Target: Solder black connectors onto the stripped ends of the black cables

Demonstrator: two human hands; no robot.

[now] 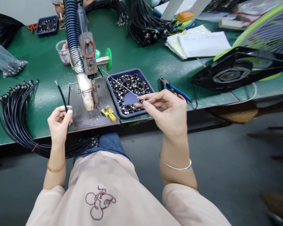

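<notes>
My left hand [59, 123], with white coverings on its fingertips, is closed around a black cable [61, 94]. The cable's upper end is stripped to thin coloured wires. Over the near edge of a blue tray [151, 88], my right hand [166, 110] pinches a small black connector [143, 101]. A thin strand of solder wire [122, 85] runs from the green spool [109, 59] to its fingers. Many black connectors [129, 82] lie in the tray. Between my hands, a soldering iron [95, 97] points down above a dark board [80, 121], beside a ribbed hose [73, 31].
A bundle of black cables [16, 119] hangs over the table's edge at left. Yellow piece [109, 113] lies on the board. Pliers [174, 89], papers [202, 44] and a fan [240, 70] are at right. Another person's hand [59, 9] shows at the far side.
</notes>
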